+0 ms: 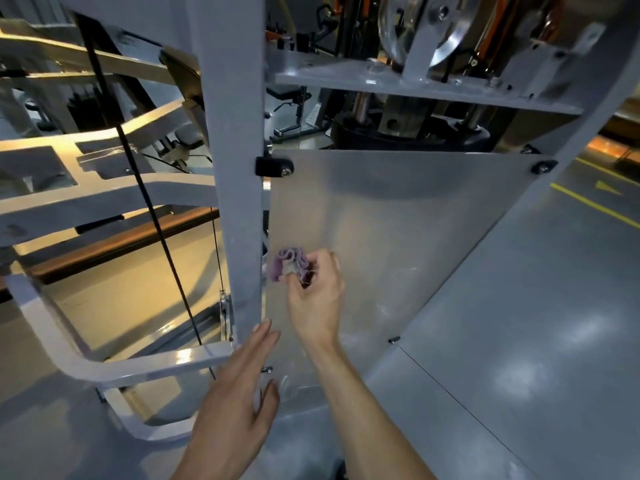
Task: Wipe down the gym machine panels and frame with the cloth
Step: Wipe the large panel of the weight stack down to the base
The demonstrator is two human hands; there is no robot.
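Right grip [313, 289] round cloth [290, 263] beside frame post [235, 188].

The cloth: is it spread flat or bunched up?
Bunched up. The purple cloth shows as crumpled folds pinched in the right hand, against the clear panel.

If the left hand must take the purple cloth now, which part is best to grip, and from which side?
Probably the bunched purple folds of the cloth that stick out left of the right hand, near the grey post. The left hand is open below, so it would come up from below-left; the right-hand fingers cover the rest.
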